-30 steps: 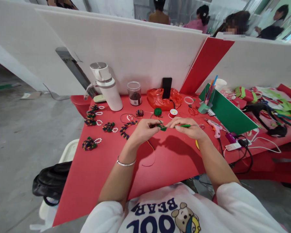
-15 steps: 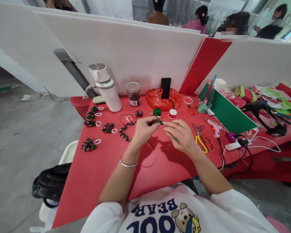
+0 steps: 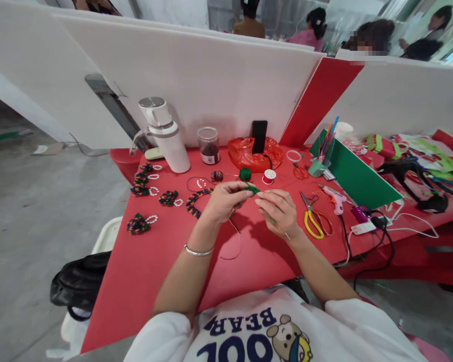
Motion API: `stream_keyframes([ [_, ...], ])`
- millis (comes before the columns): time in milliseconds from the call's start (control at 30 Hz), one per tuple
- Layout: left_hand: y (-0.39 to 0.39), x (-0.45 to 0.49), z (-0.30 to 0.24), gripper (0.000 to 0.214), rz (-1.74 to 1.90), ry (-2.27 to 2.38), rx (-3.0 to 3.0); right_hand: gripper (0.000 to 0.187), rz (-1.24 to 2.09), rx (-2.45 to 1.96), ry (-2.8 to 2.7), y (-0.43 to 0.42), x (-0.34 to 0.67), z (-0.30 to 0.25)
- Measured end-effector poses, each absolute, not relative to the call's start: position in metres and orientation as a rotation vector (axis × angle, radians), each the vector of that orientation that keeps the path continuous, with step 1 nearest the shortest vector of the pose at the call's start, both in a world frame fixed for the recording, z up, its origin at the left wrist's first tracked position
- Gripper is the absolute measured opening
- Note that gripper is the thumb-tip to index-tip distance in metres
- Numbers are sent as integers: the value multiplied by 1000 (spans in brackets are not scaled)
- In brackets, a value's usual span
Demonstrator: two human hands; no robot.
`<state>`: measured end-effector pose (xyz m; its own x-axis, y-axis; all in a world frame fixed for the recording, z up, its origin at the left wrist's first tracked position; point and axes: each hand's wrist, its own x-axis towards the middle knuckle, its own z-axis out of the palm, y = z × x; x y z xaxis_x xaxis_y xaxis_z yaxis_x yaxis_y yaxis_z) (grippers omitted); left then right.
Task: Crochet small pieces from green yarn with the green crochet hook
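Note:
My left hand (image 3: 224, 202) pinches a small piece of green crocheted yarn (image 3: 253, 189) above the red table. Closed around a thin crochet hook (image 3: 287, 235), my right hand (image 3: 278, 211) meets the yarn from the other side. The hook's metal end and a bit of green show at the palm; its working tip is hidden by fingers and yarn. Just beyond the hands lies a green yarn ball (image 3: 245, 174), with a red thread spool (image 3: 269, 176) to its right. A multicoloured braided loop (image 3: 194, 207) rests left of my left hand, partly covered by it.
Several yarn pieces with white bead loops (image 3: 138, 224) lie at the left. A white flask (image 3: 171, 148), a jar (image 3: 209, 146) and a phone (image 3: 259, 136) on a red bag stand behind. Yellow-handled scissors (image 3: 313, 224), a glue gun (image 3: 336, 201) and cables lie right.
My right hand has tilted a little, and the hook's shaft between the hands is now hidden. The green yarn piece shows slightly more between my fingers.

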<state>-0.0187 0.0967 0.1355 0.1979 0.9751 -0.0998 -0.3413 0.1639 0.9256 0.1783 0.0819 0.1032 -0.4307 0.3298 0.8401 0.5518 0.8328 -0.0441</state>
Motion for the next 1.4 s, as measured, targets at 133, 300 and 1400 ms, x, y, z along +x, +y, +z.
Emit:
stream_keyframes([
  [133, 96, -20, 134, 32, 1084, 892, 1033, 41, -266, -656, -2028, 81, 176, 105],
  [300, 97, -22, 131, 32, 1049, 911, 1121, 33, -197, -698, -2070, 82, 175, 102],
  [1400, 99, -13, 124, 20, 1347, 1082, 1268, 37, -251, -762, -2078, 84, 174, 89],
])
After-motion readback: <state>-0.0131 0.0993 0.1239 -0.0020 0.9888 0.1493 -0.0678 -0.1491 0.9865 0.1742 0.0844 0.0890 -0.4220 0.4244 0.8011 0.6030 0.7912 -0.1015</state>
